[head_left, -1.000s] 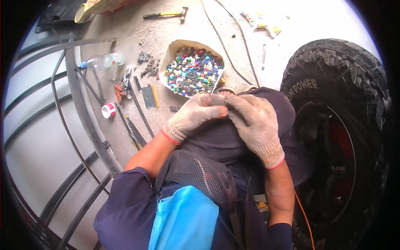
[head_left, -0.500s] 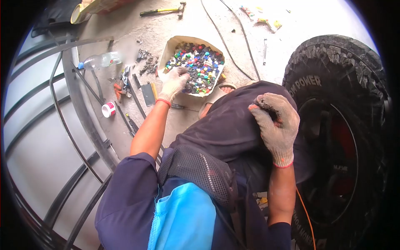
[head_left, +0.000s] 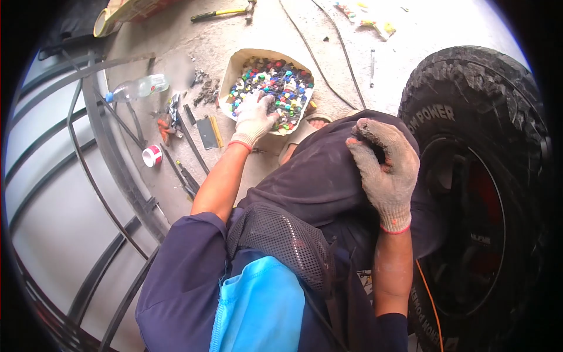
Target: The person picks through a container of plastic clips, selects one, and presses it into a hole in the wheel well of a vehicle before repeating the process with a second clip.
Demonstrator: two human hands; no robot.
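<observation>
My left hand, in a pale glove with a red cuff, reaches over the near left part of a cut-open whitish container. Its fingers are stretched down onto small multicoloured plastic pieces, perhaps caps, mixed with dark bits; some fingertips are hidden among them. Above my right thigh is my right hand, in a soiled glove with dark fingertips. Its fingers curve with a gap to the thumb, and nothing shows between them.
A large tyre stands at the right. Left are a metal frame, a plastic bottle, a small cup and orange-handled pliers. A hammer lies on the floor at the top, beside black cables.
My left hand has moved slightly right and deeper over the pieces, and its fingers have spread from a more curled shape. My right hand has hardly moved.
</observation>
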